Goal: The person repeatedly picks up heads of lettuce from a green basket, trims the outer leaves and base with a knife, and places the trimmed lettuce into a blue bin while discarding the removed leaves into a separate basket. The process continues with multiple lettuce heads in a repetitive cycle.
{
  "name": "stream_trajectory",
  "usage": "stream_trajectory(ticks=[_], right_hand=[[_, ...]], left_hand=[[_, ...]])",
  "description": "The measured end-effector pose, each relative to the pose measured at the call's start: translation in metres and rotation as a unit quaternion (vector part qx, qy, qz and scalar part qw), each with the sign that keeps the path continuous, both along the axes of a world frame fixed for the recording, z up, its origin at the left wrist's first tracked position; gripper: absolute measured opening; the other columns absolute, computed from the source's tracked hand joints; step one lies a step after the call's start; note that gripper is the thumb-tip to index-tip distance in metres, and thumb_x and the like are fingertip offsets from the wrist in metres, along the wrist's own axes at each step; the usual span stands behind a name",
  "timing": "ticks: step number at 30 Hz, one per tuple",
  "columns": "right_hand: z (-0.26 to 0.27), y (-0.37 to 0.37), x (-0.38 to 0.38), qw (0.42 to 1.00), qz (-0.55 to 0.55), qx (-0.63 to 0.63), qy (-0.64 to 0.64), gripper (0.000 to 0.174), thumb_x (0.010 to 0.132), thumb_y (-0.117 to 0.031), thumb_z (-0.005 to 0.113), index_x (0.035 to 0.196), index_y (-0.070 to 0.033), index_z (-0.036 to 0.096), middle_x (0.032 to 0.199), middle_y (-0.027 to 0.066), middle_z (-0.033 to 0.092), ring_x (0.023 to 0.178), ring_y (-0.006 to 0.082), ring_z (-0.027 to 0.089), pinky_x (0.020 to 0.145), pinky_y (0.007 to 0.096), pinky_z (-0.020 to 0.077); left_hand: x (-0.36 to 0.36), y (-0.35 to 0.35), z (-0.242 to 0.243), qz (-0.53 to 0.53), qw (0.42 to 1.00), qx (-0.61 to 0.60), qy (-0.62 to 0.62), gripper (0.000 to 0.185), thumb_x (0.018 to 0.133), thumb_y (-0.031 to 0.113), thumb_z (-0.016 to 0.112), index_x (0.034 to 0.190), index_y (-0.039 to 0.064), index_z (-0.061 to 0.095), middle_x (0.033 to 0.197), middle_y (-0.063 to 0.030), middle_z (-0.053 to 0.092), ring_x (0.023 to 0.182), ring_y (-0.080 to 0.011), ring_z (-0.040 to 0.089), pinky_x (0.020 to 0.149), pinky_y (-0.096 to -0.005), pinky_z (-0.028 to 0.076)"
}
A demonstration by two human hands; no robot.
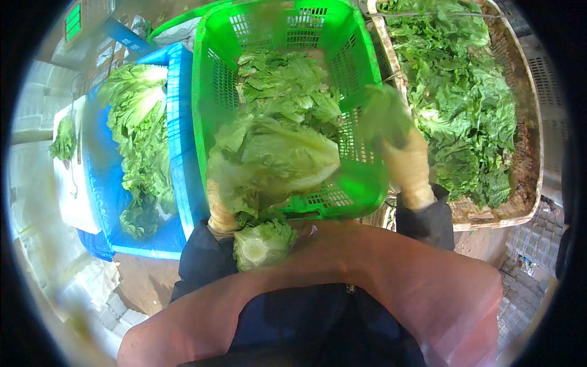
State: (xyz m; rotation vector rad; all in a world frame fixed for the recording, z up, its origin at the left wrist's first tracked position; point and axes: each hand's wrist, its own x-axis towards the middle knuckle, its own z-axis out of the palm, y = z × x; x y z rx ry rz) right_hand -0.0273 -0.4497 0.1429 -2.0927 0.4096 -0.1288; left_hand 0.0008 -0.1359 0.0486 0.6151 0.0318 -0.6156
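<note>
My left hand (221,208), in a yellowish glove, is shut on a head of leafy lettuce (279,153). The head lies sideways over the near part of a green plastic basket (198,114), its pale base towards the right; its leaves hide most of my fingers. My right hand (407,160), gloved the same way, grips a loose green leaf (383,108), blurred, above the basket's right rim. Another lettuce head (263,245), cut base facing me, rests close to my front, beside my left wrist. Loose leaves (289,82) lie in the basket.
On the left stands a blue-lined crate (181,114) holding lettuce heads (142,124). A white board or box (82,202) is past it, with some greens (64,140). To the right, a dirty white crate (527,169) is filled with leaves (463,110).
</note>
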Motion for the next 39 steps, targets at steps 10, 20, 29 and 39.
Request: stream_trajectory(ticks=[10, 20, 29, 39], right_hand=[[-0.013, 0.024, -0.049, 0.949, -0.021, 0.297, 0.101, 0.055, 0.092, -0.029, 0.075, 0.139, -0.007, 0.058, 0.1, 0.0078, 0.069, 0.066, 0.0083, 0.061, 0.055, 0.0245, 0.0488], [0.014, -0.02, -0.09, 0.981, 0.182, 0.013, 0.066, 0.046, 0.088, -0.033, 0.071, 0.128, -0.01, 0.065, 0.112, 0.018, 0.071, 0.099, 0.0358, 0.07, 0.088, 0.0429, 0.0553], [0.001, -0.251, -0.123, 0.85, -0.099, -0.387, 0.344, 0.031, 0.077, -0.026, 0.079, 0.101, -0.009, 0.071, 0.093, 0.0201, 0.072, 0.091, 0.0372, 0.07, 0.08, 0.046, 0.055], [0.061, -0.108, -0.075, 0.952, -0.021, 0.085, 0.294, 0.019, 0.087, -0.018, 0.077, 0.1, -0.005, 0.076, 0.085, 0.004, 0.075, 0.075, 0.01, 0.067, 0.07, 0.0292, 0.0552]], left_hand=[[0.012, -0.032, 0.025, 0.068, 0.953, 0.263, -0.137, 0.059, 0.098, 0.005, 0.052, 0.155, 0.006, 0.035, 0.151, -0.0165, 0.048, 0.137, -0.0266, 0.048, 0.114, -0.0387, 0.037], [0.038, -0.109, 0.019, -0.567, 0.771, 0.195, -0.217, 0.053, 0.101, 0.041, 0.051, 0.123, -0.005, 0.065, 0.123, -0.0201, 0.067, 0.11, -0.0281, 0.064, 0.097, -0.0395, 0.05], [0.074, -0.084, 0.029, -0.557, 0.724, 0.191, -0.358, 0.051, 0.1, 0.036, 0.051, 0.097, -0.009, 0.075, 0.094, -0.0192, 0.076, 0.072, -0.0196, 0.072, 0.067, -0.0336, 0.058], [0.011, -0.103, -0.004, -0.371, 0.925, 0.062, -0.044, 0.073, 0.096, 0.037, 0.068, 0.155, 0.005, 0.037, 0.144, -0.0118, 0.054, 0.122, -0.0245, 0.057, 0.105, -0.038, 0.045]])
